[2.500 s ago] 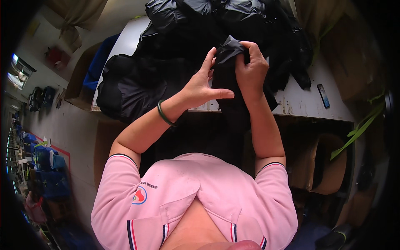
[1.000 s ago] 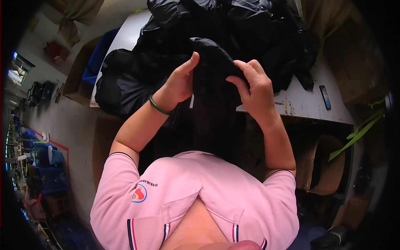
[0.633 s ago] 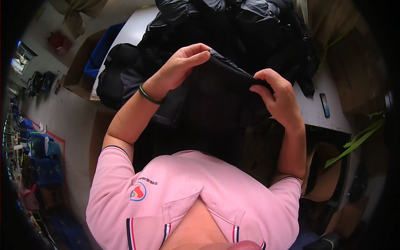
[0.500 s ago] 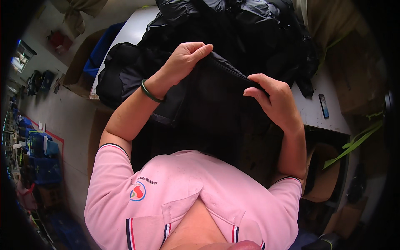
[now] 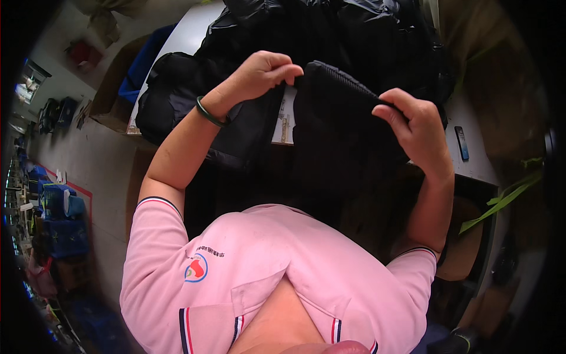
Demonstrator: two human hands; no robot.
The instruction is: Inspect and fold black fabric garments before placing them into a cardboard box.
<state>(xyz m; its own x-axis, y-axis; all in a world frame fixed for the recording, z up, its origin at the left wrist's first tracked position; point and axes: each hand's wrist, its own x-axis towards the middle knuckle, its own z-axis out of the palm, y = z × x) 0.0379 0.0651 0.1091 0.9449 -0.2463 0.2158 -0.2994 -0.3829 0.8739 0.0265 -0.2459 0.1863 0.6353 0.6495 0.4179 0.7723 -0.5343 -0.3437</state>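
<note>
A black fabric piece (image 5: 348, 118) hangs in front of me, a ribbed or mesh-like strip running along its upper edge. My right hand (image 5: 415, 124) pinches the right end of that edge between thumb and fingers. At the other end, my left hand (image 5: 265, 74) is closed, its fingertips right beside the upper left corner. Whether the left fingers hold anything is hidden. A dark green bangle (image 5: 211, 112) circles my left wrist. Behind the piece, a large heap of black padded garments or bags (image 5: 354, 29) covers much of the white table (image 5: 186, 41).
A dark phone-like object (image 5: 461, 143) lies on the table's right side. Beyond the left edge stand a blue bin (image 5: 147, 65) and a cardboard box (image 5: 112, 100). Green strips (image 5: 492, 212) hang at the right. Blue crates (image 5: 62, 236) stand on the floor at far left.
My right hand has moved right with its end of the black piece. My left hand has shifted slightly left, and the piece now hangs broader, with a gap showing the table between.
</note>
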